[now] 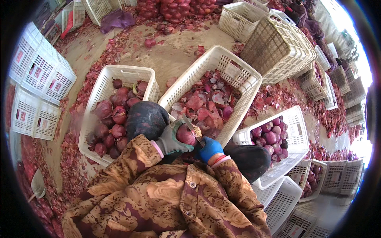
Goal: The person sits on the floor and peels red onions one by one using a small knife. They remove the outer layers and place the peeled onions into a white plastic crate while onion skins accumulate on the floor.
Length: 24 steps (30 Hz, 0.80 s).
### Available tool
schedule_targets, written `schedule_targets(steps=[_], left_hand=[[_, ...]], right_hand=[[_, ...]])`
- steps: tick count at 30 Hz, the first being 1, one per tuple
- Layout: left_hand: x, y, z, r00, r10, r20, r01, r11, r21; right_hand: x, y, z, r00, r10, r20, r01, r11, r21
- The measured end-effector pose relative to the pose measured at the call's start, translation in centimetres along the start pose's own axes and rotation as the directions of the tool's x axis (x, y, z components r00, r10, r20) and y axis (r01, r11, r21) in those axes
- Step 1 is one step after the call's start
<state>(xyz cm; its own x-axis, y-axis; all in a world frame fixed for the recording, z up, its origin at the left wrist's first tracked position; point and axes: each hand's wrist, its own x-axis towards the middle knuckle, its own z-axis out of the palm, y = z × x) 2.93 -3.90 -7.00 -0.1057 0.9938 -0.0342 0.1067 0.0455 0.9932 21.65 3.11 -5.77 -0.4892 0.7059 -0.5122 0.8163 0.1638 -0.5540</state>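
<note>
My left hand [172, 139], in a grey-green work glove, grips a red onion [185, 135] over the near end of a white plastic crate [188, 73] of loose skins and scraps. In a blue glove, my right hand [210, 149] holds a knife [190, 125] whose blade lies against the onion's root end. The pale tuft of roots [197, 131] shows at the blade. To the left, a crate [86, 125] holds unpeeled red onions [118, 114]. At the right, another crate [299, 139] contains peeled, shiny purple onions [271, 138].
Onion skins [98, 59] litter the concrete floor. Stacked empty crates [276, 50] stand ahead to the right, more crates [41, 68] at the left. Filled mesh sacks [175, 10] stand at the back. A person [297, 13] is far right. My knees [147, 119] flank the middle crate.
</note>
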Motion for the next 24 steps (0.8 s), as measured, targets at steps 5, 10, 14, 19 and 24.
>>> schedule_targets(steps=[5,10,14,19,24], left_hand=[[-0.5,8.2,-2.1,0.936,0.311,0.163,-0.342,0.914,0.218],[0.0,9.0,-2.3,0.951,0.281,0.126,-0.284,0.959,0.005],[1.5,9.3,-3.0,0.91,0.399,0.109,-0.401,0.916,-0.009],[2.7,9.2,-4.5,0.946,0.311,0.091,-0.303,0.949,-0.085],[2.9,10.0,-5.4,0.938,0.339,0.076,-0.334,0.94,-0.07]], right_hand=[[-1.3,0.6,-1.5,0.991,-0.088,-0.099,0.102,0.985,0.14],[3.8,10.7,1.8,0.864,-0.491,0.113,0.472,0.709,-0.524],[0.0,4.1,-2.9,0.964,-0.237,-0.124,0.266,0.802,0.535],[-7.6,-2.8,-6.7,0.934,-0.219,0.283,-0.127,0.537,0.834],[-7.8,-3.8,-6.7,0.915,-0.233,0.329,-0.151,0.558,0.816]])
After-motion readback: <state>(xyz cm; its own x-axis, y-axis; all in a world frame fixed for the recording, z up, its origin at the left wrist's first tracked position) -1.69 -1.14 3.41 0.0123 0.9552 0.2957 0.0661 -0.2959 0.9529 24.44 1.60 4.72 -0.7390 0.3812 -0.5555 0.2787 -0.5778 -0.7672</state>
